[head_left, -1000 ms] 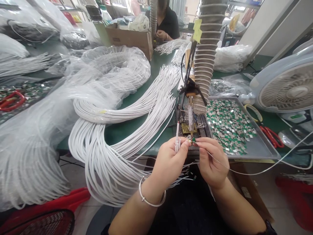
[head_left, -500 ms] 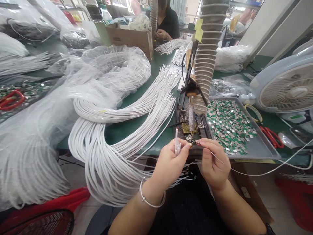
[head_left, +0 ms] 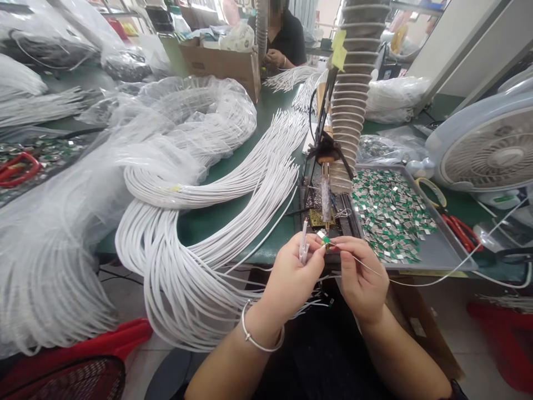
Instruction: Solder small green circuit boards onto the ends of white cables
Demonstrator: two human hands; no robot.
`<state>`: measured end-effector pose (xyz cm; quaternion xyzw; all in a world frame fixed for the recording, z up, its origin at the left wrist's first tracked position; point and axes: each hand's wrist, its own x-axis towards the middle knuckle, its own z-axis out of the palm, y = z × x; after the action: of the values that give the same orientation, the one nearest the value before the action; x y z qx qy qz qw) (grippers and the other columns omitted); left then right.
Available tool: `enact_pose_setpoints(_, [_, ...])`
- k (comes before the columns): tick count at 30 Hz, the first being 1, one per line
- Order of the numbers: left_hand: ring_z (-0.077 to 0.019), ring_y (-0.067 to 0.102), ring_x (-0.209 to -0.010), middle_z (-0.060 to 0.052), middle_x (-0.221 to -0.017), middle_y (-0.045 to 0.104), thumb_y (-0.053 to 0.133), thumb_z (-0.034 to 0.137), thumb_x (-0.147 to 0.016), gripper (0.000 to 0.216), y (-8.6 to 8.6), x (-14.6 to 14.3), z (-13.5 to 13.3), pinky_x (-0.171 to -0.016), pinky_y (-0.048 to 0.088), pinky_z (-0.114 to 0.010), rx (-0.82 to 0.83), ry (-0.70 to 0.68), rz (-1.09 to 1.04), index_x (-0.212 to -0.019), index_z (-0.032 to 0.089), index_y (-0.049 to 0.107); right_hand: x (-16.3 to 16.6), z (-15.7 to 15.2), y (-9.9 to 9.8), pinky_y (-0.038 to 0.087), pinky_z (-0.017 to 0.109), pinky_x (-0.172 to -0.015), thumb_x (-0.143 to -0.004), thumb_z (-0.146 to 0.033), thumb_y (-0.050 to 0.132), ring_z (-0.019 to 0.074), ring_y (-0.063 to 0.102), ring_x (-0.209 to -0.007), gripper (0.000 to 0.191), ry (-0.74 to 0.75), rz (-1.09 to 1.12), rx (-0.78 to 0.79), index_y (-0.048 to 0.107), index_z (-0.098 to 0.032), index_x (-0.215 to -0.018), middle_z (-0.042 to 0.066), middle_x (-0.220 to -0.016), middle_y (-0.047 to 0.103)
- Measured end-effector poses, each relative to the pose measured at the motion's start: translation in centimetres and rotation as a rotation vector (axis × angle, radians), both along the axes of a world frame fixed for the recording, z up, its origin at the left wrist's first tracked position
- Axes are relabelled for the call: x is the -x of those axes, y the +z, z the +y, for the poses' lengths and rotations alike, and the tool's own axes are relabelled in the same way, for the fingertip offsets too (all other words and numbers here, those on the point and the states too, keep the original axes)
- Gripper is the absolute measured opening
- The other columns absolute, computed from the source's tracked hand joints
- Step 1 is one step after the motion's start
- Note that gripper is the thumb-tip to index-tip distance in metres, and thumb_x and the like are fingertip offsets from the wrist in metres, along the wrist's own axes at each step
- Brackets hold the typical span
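Note:
My left hand (head_left: 293, 275) is closed around several white cables (head_left: 303, 249) whose ends poke up between the fingers. At its fingertips is a small metal connector with a green board (head_left: 323, 238), just below the tip of an upright soldering iron (head_left: 326, 194). Whether the connector touches the tip, I cannot tell. My right hand (head_left: 363, 275) pinches a thin solder wire (head_left: 366, 265), which trails off to the right. Its fingertips meet the left ones beside the connector. The cable end at the board is mostly hidden by the fingers.
A grey tray (head_left: 452, 253) of connectors stands right of the iron, beside red-handled scissors (head_left: 460, 230) and a fan (head_left: 499, 150). Bundled white cables (head_left: 216, 239) cover the left. A ribbed duct (head_left: 353, 94) hangs above the iron. A person (head_left: 287, 39) sits opposite.
The connector's metal shell and green board now show at my left fingertips below the iron. The right hand has shifted slightly left, and the trailing solder wire has risen at the right.

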<state>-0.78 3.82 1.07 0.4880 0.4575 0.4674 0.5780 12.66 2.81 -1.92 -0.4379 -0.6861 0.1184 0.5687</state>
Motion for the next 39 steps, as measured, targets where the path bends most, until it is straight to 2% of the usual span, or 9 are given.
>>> enact_pose_setpoints(18, [-0.015, 0.057, -0.08, -0.002, -0.087, 0.059, 0.055, 0.022, -0.079, 0.01, 0.9, -0.1, 0.7, -0.077, 0.044, -0.029, -0.046, 0.045, 0.056, -0.07, 0.019, 0.052, 0.4, 0.9, 0.6, 0.055, 0.037, -0.076, -0.085, -0.009, 0.05, 0.0178, 0.065, -0.088, 0.02, -0.037, -0.032, -0.074, 0.06, -0.021, -0.095, 0.005, -0.091, 0.067])
enact_pose_setpoints(31, [-0.0145, 0.058, -0.084, -0.003, -0.088, 0.06, 0.055, 0.021, -0.08, 0.009, 1.3, 0.1, 0.5, -0.079, 0.045, -0.027, -0.061, 0.038, 0.04, -0.071, 0.018, 0.053, 0.4, 0.9, 1.1, 0.055, 0.035, -0.076, -0.083, -0.008, 0.052, 0.0174, 0.065, -0.087, 0.019, -0.043, -0.061, -0.12, 0.061, -0.02, -0.095, 0.005, -0.09, 0.068])
enact_pose_setpoints(39, [-0.0151, 0.058, -0.086, -0.003, -0.088, 0.06, 0.056, 0.02, -0.08, 0.009, 1.4, 0.3, 0.4, -0.08, 0.044, -0.027, -0.076, 0.042, 0.055, -0.072, 0.018, 0.053, 0.5, 0.8, 1.2, 0.055, 0.038, -0.076, -0.084, -0.009, 0.05, 0.0192, 0.066, -0.087, 0.019, -0.048, -0.052, -0.095, 0.061, -0.022, -0.094, 0.006, -0.09, 0.068])
